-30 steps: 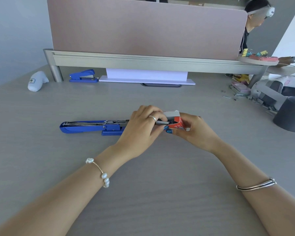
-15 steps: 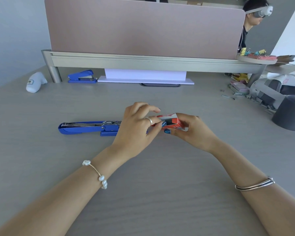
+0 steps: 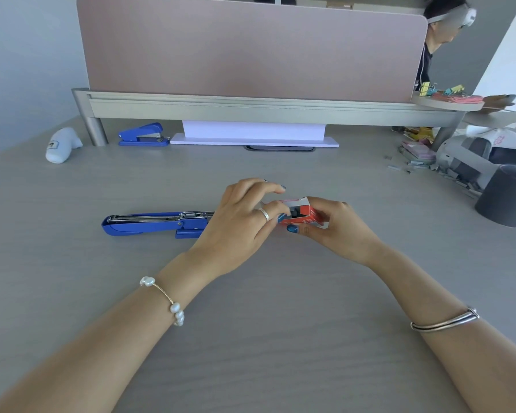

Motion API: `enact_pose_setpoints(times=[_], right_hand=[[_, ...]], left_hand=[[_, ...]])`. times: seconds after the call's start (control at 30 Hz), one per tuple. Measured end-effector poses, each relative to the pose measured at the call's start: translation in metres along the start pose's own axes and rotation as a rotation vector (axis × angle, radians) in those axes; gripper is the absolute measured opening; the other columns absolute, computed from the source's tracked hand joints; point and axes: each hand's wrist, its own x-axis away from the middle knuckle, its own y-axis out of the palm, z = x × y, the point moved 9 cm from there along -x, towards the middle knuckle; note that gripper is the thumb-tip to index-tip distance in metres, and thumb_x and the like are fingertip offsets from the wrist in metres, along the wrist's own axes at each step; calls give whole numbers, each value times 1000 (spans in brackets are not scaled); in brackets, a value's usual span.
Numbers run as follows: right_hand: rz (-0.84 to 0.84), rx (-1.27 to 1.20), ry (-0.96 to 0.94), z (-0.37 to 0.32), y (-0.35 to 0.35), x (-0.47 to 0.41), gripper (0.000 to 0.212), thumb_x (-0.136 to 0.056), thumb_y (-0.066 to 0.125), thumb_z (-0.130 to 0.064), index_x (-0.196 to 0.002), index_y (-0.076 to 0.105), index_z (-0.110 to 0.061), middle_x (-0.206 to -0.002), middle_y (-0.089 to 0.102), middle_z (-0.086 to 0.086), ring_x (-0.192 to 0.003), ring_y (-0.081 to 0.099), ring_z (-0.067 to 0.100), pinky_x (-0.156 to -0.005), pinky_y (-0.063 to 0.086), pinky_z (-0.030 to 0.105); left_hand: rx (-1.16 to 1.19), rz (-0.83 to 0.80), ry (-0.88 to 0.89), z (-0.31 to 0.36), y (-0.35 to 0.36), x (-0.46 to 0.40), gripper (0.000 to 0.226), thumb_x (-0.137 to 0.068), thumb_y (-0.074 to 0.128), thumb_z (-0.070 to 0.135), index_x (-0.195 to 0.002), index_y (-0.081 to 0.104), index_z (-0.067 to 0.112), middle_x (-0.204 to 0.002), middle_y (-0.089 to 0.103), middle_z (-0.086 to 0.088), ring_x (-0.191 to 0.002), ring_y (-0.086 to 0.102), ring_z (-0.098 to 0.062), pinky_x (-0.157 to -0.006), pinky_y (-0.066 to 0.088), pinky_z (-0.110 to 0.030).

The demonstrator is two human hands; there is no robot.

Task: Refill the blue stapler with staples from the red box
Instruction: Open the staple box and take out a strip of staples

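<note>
Red box (image 3: 306,215) in R hand (image 3: 337,231), mid-desk (image 3: 72,278).

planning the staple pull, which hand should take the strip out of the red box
Left. The left hand already has its fingers at the open end of the red box, while the right hand holds it.

grey desk (image 3: 72,278), pinkish divider (image 3: 251,46), perhaps daylight

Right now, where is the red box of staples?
Centre of the head view: the red box is held in the right hand, just right of the open stapler.
</note>
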Motion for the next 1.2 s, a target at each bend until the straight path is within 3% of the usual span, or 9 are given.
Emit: enact_pose_setpoints(times=[0.2, 0.47, 0.63, 0.97, 1.2], right_hand=[[0, 25, -13, -2, 0, 0, 25, -78, 69, -21, -101, 62, -13, -91, 70, 9, -82, 63, 25, -78, 50, 45], [1, 33, -1, -1, 1, 0, 24, -79, 69, -22, -100, 62, -14, -90, 70, 7, -81, 63, 21, -76, 49, 36], [19, 11, 10, -2, -1, 0, 26, -79, 68, -24, -104, 63, -19, -93, 72, 3, -83, 64, 19, -76, 50, 32], [28, -15, 20, -3, -1, 0, 27, -79, 68, -20, -105, 63, -23, -87, 68, -9, -80, 61, 4, -70, 46, 13], [17, 1, 22, 0, 0, 0, 29, -79, 68, -23, -107, 61, -22, -97, 71, 2, -87, 64, 17, -79, 52, 31]], left_hand=[[-61, 86, 50, 0, -4, -6, 7, -84, 61, 17, -82, 67, 15, -111, 65, -6, -107, 42, -21, -88, 33, -33], [-233, 137, 255, 12, -9, -11, 13, -83, 64, 16, -73, 65, 8, -99, 70, -9, -101, 45, -22, -83, 36, -34], [-310, 221, 254, 15, -13, -10, 19, -84, 58, 10, -66, 62, 7, -91, 71, -7, -96, 46, -21, -78, 39, -33], [-338, 303, 254, 12, -14, -10, 10, -79, 58, 5, -74, 67, 7, -86, 71, -4, -95, 48, -20, -77, 40, -32], [-162, 233, 135, 2, -15, -8, 9, -78, 59, 9, -74, 66, 7, -88, 71, -5, -93, 48, -19, -77, 39, -32]])
